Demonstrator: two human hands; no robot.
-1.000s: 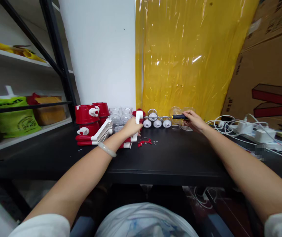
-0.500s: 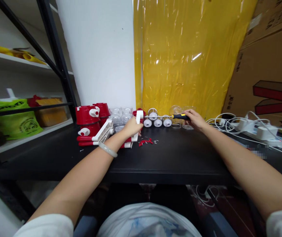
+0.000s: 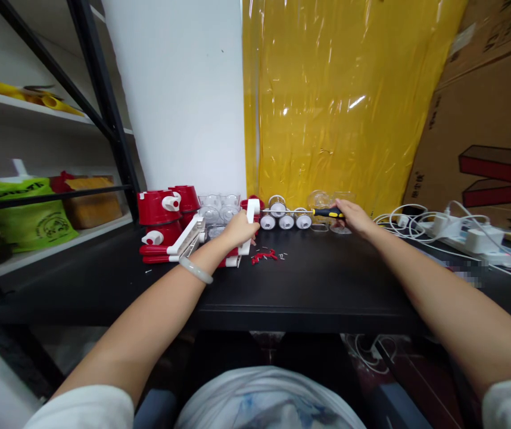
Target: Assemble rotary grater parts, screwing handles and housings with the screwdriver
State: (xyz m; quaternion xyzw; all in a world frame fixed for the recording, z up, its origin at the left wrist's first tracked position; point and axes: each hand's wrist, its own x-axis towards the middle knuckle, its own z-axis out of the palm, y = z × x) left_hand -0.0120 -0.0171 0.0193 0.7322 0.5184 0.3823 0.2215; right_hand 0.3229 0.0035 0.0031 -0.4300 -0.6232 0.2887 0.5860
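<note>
My left hand is closed around a white plastic part that stands upright near the middle of the desk. My right hand grips the rear of a screwdriver with a black and yellow handle. The screwdriver lies level, its shaft pointing left, with the tip end at the white part; exact contact is too small to tell. Small red pieces and several screws lie just right of my left hand. Behind the shaft are several round white-faced cylinders.
Red housings and red-and-white handled parts stand at the left. Clear plastic cups sit behind my left hand. White cables and adapters lie at the right, below a leaning cardboard box. A shelf is at far left.
The fingers of my right hand have shifted slightly on the screwdriver handle, leaving more of its end visible. My left hand and the white part have stayed nearly in place.
</note>
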